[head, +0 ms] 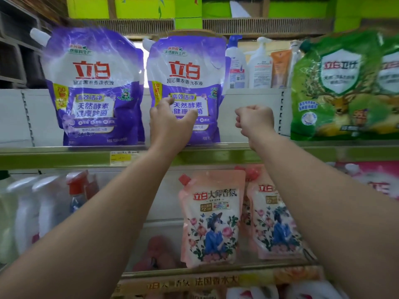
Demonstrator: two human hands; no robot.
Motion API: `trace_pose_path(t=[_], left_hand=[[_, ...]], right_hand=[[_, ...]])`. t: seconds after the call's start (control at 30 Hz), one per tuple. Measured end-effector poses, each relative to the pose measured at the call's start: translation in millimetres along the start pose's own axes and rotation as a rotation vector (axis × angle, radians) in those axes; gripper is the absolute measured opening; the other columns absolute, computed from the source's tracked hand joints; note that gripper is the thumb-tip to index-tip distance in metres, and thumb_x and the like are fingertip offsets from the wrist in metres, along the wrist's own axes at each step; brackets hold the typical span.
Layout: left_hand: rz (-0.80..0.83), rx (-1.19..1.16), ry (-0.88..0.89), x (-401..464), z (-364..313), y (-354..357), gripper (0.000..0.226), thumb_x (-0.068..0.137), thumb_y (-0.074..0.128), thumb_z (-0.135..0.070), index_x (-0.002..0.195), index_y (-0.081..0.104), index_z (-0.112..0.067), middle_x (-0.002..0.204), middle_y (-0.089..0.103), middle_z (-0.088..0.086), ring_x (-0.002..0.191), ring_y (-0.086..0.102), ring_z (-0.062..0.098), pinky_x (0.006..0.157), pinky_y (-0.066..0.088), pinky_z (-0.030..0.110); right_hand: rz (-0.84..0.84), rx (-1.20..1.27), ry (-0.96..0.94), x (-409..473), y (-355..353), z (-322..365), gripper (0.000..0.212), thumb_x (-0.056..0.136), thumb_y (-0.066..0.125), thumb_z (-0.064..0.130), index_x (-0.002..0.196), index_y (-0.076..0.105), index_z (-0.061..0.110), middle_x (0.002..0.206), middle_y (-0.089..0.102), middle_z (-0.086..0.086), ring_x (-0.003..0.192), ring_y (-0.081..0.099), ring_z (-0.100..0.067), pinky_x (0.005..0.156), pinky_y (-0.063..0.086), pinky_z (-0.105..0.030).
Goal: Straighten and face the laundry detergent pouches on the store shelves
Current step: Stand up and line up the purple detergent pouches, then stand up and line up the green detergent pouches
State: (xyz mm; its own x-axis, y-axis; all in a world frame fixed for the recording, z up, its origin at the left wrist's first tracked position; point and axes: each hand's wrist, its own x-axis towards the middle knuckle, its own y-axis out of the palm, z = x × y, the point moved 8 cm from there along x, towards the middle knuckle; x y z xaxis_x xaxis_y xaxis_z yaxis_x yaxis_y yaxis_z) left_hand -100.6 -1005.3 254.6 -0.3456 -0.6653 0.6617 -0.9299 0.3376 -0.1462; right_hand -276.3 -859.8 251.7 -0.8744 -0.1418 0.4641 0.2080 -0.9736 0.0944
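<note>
**Hands at the purple pouches, upper shelf**

I see two purple pouches standing upright on the upper shelf (pixel 64 150), faces forward: the left pouch (pixel 95 87) and the right pouch (pixel 185 83), a narrow gap between them. Bare shelf lies open between the right pouch and the green pouch (pixel 341 87). My left hand (pixel 170 124) reaches up at the right pouch's lower front, fingers loosely curved, gripping nothing. My right hand (pixel 254 121) is a closed, empty fist over that bare stretch.
</note>
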Motion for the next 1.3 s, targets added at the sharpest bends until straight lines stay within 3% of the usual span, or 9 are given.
trace_pose_path(t=[0.1,0.27,0.43,0.53,0.7,0.83,0.97,1.13,1.3], left_hand=[[0.066,-0.041,-0.016,-12,-7,14,0.056,0.086,0.066,-0.038,0.134,0.045,-0.018,0.131,0.046,0.007,0.116,0.053,0.023,0.096,0.049,0.045],[0.164,-0.046,0.018,-40,-20,43,0.059,0.085,0.065,-0.037,0.135,0.044,-0.015,0.129,0.048,0.01,0.114,0.052,0.024,0.1,0.044,0.042],[0.212,-0.003,0.056,-52,-30,66,0.061,0.085,0.065,-0.041,0.136,0.043,-0.016,0.13,0.049,0.009,0.116,0.05,0.023,0.098,0.042,0.036],[0.248,-0.006,0.077,-54,-39,85,0.062,0.086,0.065,-0.041,0.137,0.042,-0.016,0.133,0.047,0.01,0.118,0.049,0.025,0.101,0.042,0.04],[0.27,-0.007,0.098,-57,-57,126,0.064,0.086,0.064,-0.041,0.14,0.039,-0.015,0.138,0.043,0.008,0.123,0.046,0.023,0.105,0.039,0.043],[0.262,-0.001,0.085,-56,-72,170,0.068,0.086,0.063,-0.043,0.141,0.035,-0.016,0.138,0.042,0.009,0.123,0.046,0.024,0.101,0.038,0.035],[0.246,-0.012,0.057,-52,-82,217,0.077,0.085,0.064,-0.046,0.146,0.027,-0.017,0.144,0.038,0.009,0.127,0.043,0.023,0.094,0.035,0.032],[0.23,0.026,-0.018,-55,-85,266,0.087,0.083,0.065,-0.05,0.15,0.019,-0.019,0.15,0.035,0.012,0.131,0.041,0.027,0.1,0.037,0.04],[0.2,0.099,-0.072,-48,-86,287,0.101,0.076,0.073,-0.052,0.151,0.013,-0.021,0.15,0.033,0.013,0.133,0.038,0.032,0.103,0.037,0.045]], right_hand=[[-0.027,-0.057,-0.002,-7,-18,3,0.016,0.082,0.063,0.019,0.07,0.052,0.018,0.087,0.064,-0.01,0.092,0.065,-0.032,0.069,0.045,-0.037],[-0.069,-0.123,0.015,-20,-53,-1,0.01,0.081,0.063,0.022,0.079,0.055,0.017,0.097,0.067,-0.012,0.096,0.065,-0.031,0.073,0.047,-0.038],[-0.114,-0.141,0.003,-21,-86,-3,0.008,0.082,0.062,0.018,0.082,0.054,0.015,0.091,0.062,-0.009,0.095,0.064,-0.031,0.071,0.047,-0.037],[-0.163,-0.159,-0.005,-14,-112,-6,0.009,0.082,0.062,0.018,0.081,0.054,0.015,0.089,0.062,-0.007,0.092,0.064,-0.029,0.074,0.05,-0.038],[-0.217,-0.224,-0.029,8,-156,-13,0.011,0.085,0.063,0.024,0.088,0.057,0.015,0.082,0.056,0.002,0.077,0.053,-0.017,0.054,0.038,-0.025],[-0.249,-0.246,-0.02,37,-199,-18,0.023,0.085,0.062,0.026,0.103,0.054,0.013,0.092,0.055,-0.001,0.076,0.051,-0.016,0.057,0.035,-0.026],[-0.289,-0.281,-0.03,75,-251,-20,0.021,0.086,0.06,0.025,0.099,0.048,0.015,0.096,0.053,-0.003,0.068,0.047,-0.012,0.05,0.032,-0.025],[-0.488,-0.369,0.018,118,-325,-24,0.048,0.083,0.065,0.026,0.122,0.046,0.007,0.128,0.049,-0.013,0.111,0.054,-0.03,0.083,0.05,-0.038],[-0.547,-0.409,0.054,150,-375,-38,0.074,0.077,0.072,0.037,0.135,0.035,0.009,0.142,0.036,-0.013,0.124,0.045,-0.033,0.098,0.045,-0.048]])
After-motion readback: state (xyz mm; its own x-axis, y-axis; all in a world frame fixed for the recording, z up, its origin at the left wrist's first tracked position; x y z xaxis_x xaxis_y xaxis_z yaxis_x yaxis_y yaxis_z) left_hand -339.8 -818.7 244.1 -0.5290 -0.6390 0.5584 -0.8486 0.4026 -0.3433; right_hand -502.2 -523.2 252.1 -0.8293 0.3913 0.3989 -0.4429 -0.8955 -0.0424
